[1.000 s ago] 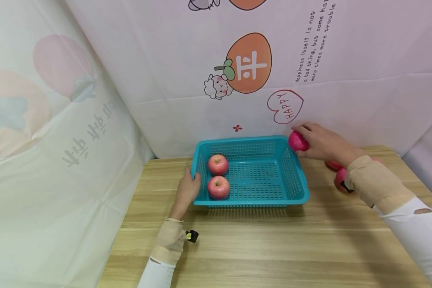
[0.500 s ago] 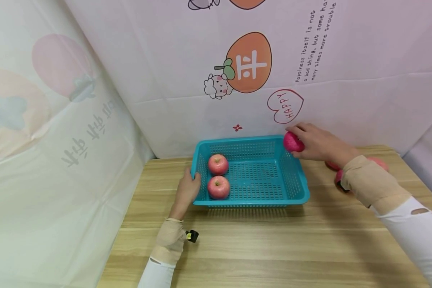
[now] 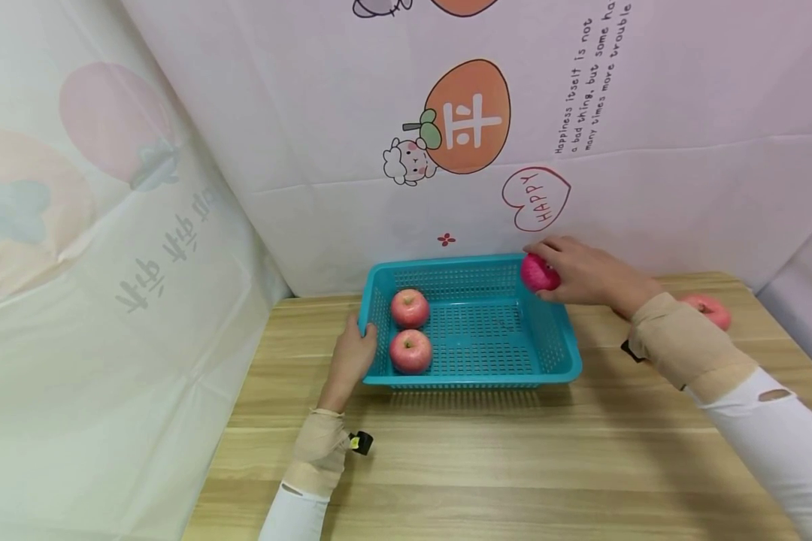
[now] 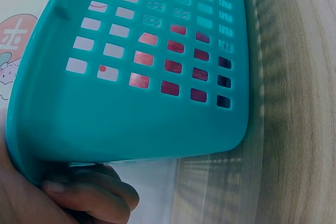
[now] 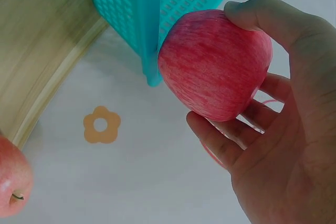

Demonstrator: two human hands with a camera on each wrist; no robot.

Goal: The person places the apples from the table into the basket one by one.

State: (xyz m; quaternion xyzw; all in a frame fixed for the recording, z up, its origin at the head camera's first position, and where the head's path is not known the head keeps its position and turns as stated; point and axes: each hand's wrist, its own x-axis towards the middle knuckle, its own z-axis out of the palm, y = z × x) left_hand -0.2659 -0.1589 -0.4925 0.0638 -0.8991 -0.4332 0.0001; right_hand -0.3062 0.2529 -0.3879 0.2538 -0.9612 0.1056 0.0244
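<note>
A blue-green plastic basket point(image 3: 460, 380) stands on the wooden table with two pink-red apples point(image 3: 410, 309) point(image 3: 410, 352) side by side at its left end. The left hand point(image 3: 353, 356) grips the basket's left rim; in the left wrist view its fingers point(image 4: 94, 192) curl under that rim. Above the basket's back right corner, the right hand point(image 3: 585, 276) holds a deep pink apple point(image 3: 540, 273). The right wrist view shows this apple point(image 5: 215, 64) between the thumb and fingers of the right hand point(image 5: 283, 114), beside the basket's rim point(image 5: 150, 35).
At the table's right lies another light red apple point(image 3: 709, 309), partly behind the right sleeve; the right wrist view also shows an apple point(image 5: 13, 179) at its left edge. A printed white cloth point(image 3: 338, 218) hangs behind the table point(image 3: 446, 466).
The right hand has moved left with its apple, from beside the basket's right rim to over the back right corner. The left hand and basket have stayed in place.
</note>
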